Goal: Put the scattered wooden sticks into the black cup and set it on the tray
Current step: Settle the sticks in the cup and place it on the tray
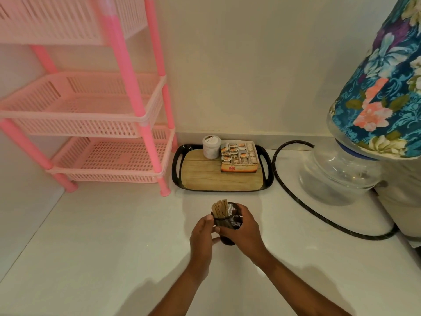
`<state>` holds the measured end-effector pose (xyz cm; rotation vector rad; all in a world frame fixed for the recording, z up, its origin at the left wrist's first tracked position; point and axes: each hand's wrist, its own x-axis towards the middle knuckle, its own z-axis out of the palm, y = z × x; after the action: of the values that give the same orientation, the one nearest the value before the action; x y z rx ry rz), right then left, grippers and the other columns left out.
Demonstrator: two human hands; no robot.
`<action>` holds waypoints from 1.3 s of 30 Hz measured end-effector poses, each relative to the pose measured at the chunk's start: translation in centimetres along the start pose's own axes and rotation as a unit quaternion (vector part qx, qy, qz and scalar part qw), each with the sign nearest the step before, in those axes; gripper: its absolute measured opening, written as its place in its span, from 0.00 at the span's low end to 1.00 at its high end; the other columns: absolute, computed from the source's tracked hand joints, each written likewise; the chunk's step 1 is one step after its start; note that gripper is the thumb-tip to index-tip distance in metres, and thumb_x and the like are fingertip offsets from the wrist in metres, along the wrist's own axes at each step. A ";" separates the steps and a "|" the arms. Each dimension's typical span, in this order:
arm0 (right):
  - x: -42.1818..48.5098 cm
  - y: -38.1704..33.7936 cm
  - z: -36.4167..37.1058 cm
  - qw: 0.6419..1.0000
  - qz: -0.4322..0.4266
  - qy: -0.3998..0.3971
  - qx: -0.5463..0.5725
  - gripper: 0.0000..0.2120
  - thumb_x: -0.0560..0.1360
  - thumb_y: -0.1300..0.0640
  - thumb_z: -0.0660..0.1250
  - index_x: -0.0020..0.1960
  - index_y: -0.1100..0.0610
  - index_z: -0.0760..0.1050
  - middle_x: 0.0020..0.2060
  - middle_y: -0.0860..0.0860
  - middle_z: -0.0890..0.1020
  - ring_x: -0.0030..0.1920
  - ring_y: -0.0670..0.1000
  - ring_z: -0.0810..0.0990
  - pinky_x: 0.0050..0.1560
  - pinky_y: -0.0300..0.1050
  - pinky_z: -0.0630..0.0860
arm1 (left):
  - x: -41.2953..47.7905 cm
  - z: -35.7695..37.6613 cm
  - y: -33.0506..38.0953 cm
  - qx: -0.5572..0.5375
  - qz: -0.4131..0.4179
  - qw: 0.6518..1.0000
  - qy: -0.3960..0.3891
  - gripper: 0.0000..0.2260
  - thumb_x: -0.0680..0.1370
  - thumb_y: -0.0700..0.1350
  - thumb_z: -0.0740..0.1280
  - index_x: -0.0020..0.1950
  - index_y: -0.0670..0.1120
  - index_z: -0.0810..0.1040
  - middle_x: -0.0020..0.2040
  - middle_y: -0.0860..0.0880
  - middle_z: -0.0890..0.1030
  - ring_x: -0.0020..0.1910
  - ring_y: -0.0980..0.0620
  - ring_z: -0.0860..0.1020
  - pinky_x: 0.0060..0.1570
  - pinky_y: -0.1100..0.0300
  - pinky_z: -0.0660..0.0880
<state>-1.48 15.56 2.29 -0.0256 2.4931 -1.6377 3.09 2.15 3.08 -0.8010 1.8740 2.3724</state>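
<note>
Bare white counter is lying open across the lower left and lower right of the frame. Between the black cup, gripped by both hands at lower centre, and the tray above it, a clear strip is running. On the tray, a white jar and a box of sachets are filling the far half, leaving the near boards free. A pink rack is blocking the left, a black hose and a water bottle the right.
</note>
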 end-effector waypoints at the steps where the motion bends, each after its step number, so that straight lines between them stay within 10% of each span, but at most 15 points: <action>1: 0.0 -0.2 0.1 1.000 -0.001 0.005 0.004 0.38 0.66 0.42 0.84 0.71 0.40 0.72 0.63 0.40 0.81 0.62 0.44 0.81 0.62 0.42 0.82 | 0.0 0.2 0.1 -0.003 0.006 1.000 0.005 0.13 0.88 0.51 0.61 0.61 0.52 0.85 0.53 0.49 0.88 0.56 0.51 0.87 0.49 0.56 0.85; 7: 0.9 -1.7 -0.1 0.999 0.021 -0.018 0.022 0.34 0.76 0.45 0.78 0.78 0.47 0.69 0.69 0.45 0.79 0.69 0.49 0.78 0.70 0.51 0.79 | 0.3 0.5 1.2 -0.007 0.043 0.999 0.022 0.10 0.87 0.49 0.63 0.62 0.54 0.83 0.58 0.53 0.87 0.62 0.53 0.84 0.62 0.51 0.82; 22: 7.7 -6.3 0.9 0.998 -0.003 -0.040 0.054 0.26 0.80 0.63 0.69 0.73 0.40 0.75 0.62 0.41 0.82 0.64 0.41 0.79 0.57 0.37 0.75 | 7.2 0.2 6.4 0.009 0.095 0.995 0.027 0.11 0.86 0.52 0.64 0.60 0.62 0.86 0.61 0.50 0.85 0.66 0.51 0.81 0.72 0.41 0.77; 35: 17.5 -7.6 5.1 0.999 -0.014 -0.011 0.044 0.31 0.76 0.68 0.72 0.74 0.47 0.73 0.67 0.50 0.75 0.70 0.50 0.75 0.68 0.48 0.79 | 17.0 -0.1 9.6 0.026 0.148 0.988 0.030 0.15 0.84 0.52 0.63 0.56 0.74 0.83 0.55 0.68 0.85 0.57 0.70 0.82 0.52 0.68 0.78; 39: 20.3 -7.8 6.4 0.999 -0.025 0.006 0.045 0.33 0.75 0.69 0.71 0.75 0.48 0.72 0.66 0.50 0.74 0.70 0.49 0.75 0.69 0.46 0.78 | 20.4 -0.2 9.8 0.026 0.154 0.987 0.048 0.12 0.82 0.56 0.64 0.57 0.74 0.82 0.61 0.63 0.84 0.63 0.64 0.80 0.69 0.50 0.78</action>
<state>-21.20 4.52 4.43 -0.0676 2.4435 -1.7733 -17.67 -6.79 3.84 -0.6746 2.2367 2.4792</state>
